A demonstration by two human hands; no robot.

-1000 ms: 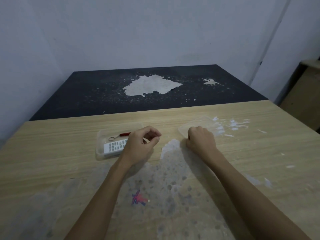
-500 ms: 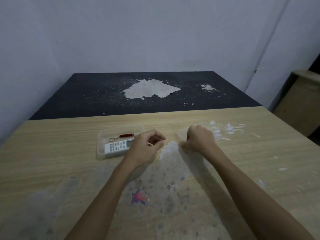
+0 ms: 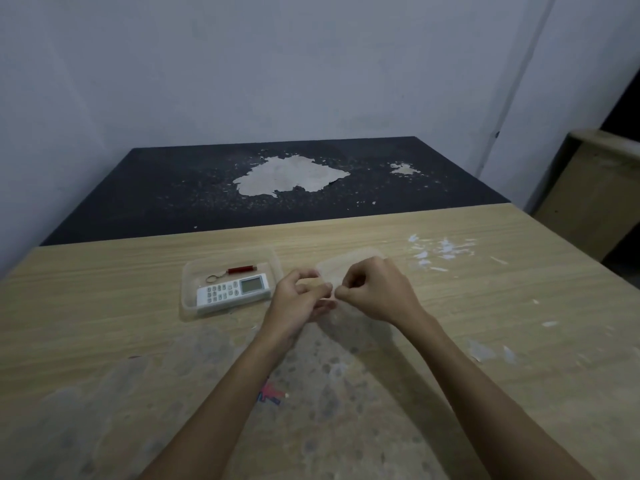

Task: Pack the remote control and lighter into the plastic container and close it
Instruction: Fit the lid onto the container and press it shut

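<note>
Clear plastic container (image 3: 188,289) resting open on the wooden desk (image 3: 104,299), left of centre. Inside, white remote control (image 3: 232,293) lying flat along the near wall, screen end to the right. Just behind it, red lighter (image 3: 241,269) with a small key ring on its left end, close to the remote; touching or not, cannot tell. Both fully within the container walls.

To the right of the container, transparent lid (image 3: 341,268), hard to make out against the wood, its far edge showing beyond the knuckles. Left hand (image 3: 294,303) at the lid's near-left corner, grip pinching that edge between thumb and curled fingers. Right hand (image 3: 375,292) just beside it, fingertips nearly meeting the left hand's, grip pressed together on the same edge of the lid. Whether lifted off the desk or still lying on it, cannot tell. Lid and container apart, not overlapping.

Worn, mottled grey patch (image 3: 311,375) on the desk under both forearms, with a small red and blue mark (image 3: 268,393) beside the left forearm. White flecks (image 3: 443,251) scattered farther right. Beyond the wooden desk, dark surface (image 3: 173,188) with a large pale peeled patch.
</note>
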